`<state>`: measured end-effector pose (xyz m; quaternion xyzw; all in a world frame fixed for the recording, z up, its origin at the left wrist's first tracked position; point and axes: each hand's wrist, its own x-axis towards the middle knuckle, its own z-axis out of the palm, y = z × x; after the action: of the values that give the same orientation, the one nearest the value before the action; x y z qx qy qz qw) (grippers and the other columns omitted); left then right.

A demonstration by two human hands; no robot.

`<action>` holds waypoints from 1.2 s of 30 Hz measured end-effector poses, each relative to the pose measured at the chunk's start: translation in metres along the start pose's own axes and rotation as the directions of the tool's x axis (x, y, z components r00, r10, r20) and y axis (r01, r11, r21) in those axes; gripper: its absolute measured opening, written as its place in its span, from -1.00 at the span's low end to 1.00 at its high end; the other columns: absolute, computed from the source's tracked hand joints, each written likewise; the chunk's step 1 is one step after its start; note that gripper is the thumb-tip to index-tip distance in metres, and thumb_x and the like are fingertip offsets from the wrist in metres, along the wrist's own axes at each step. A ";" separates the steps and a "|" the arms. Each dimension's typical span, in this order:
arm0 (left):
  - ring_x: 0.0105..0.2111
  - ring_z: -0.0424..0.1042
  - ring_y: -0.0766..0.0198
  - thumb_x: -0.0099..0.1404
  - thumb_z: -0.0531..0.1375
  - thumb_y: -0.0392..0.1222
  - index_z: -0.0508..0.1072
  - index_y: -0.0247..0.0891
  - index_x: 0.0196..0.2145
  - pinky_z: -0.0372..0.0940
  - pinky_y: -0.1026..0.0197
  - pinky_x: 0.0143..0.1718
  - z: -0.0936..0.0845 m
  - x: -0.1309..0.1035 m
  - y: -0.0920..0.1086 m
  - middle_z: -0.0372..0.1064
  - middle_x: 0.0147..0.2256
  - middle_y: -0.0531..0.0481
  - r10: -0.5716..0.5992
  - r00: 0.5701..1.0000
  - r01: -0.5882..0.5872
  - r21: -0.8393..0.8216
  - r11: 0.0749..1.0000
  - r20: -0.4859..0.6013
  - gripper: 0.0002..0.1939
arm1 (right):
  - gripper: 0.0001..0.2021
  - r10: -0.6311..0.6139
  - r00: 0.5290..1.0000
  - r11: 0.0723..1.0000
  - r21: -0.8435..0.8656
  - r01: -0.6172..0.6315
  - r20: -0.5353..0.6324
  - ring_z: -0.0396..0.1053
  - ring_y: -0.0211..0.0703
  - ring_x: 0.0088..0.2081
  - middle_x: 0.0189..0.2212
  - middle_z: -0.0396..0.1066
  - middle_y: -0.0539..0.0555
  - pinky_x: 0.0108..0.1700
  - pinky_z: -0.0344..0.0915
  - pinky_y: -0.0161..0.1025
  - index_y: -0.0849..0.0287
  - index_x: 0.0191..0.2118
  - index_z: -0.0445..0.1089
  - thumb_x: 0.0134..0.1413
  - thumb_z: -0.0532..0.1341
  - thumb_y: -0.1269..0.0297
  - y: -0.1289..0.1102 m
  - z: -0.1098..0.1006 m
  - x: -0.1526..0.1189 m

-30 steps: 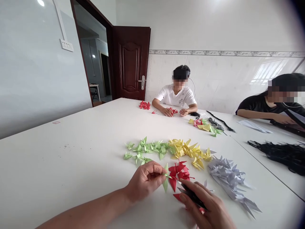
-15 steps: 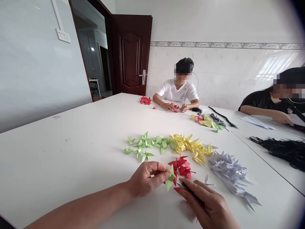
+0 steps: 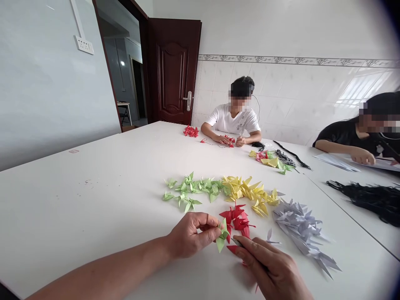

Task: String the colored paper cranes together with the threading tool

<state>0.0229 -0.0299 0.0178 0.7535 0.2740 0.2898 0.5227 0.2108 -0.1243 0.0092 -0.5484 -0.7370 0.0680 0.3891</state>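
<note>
Between the thumb and fingers of my left hand (image 3: 195,234) is a green paper crane (image 3: 222,236), pinched above the table. My right hand (image 3: 271,262) is closed around a thin dark tool with a metallic tip (image 3: 236,241). Its tip points toward the crane, apart from it; my fingers hide most of the tool, so I cannot tell its kind. Red paper cranes (image 3: 240,223) lie just beyond both hands, and a red paper point (image 3: 231,248) shows beside my right fingertips. A single white crane (image 3: 272,238) lies beyond my right knuckles.
Green cranes (image 3: 190,185), yellow cranes (image 3: 243,189) and a white crane pile (image 3: 298,221) spread across the white table (image 3: 103,216). Black tassels (image 3: 368,202) lie at right. One person in white (image 3: 233,118) sits opposite; another in black (image 3: 337,133) sits at right with papers.
My right hand has shifted slightly, and the tool's tip sits a little lower and nearer the green crane. My left hand keeps its pinch. The right-hand person's hand has moved left.
</note>
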 end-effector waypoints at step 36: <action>-0.14 0.30 0.11 0.05 0.07 -0.47 0.45 -0.22 -0.19 0.20 0.05 -0.11 -0.063 0.024 -0.028 0.47 -0.28 -0.03 0.372 0.915 -0.133 0.756 0.641 -0.155 -0.62 | -0.71 0.105 0.993 0.994 -0.033 -0.107 -0.044 0.43 -0.24 -0.40 -0.33 0.46 0.06 -0.48 0.35 -0.47 0.08 -0.14 0.42 0.14 0.08 0.07 0.004 0.003 0.000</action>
<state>-0.0095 0.0354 0.0127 0.8770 0.3324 0.3365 0.0841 0.2118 -0.1216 0.0052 -0.5950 -0.6997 0.0640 0.3904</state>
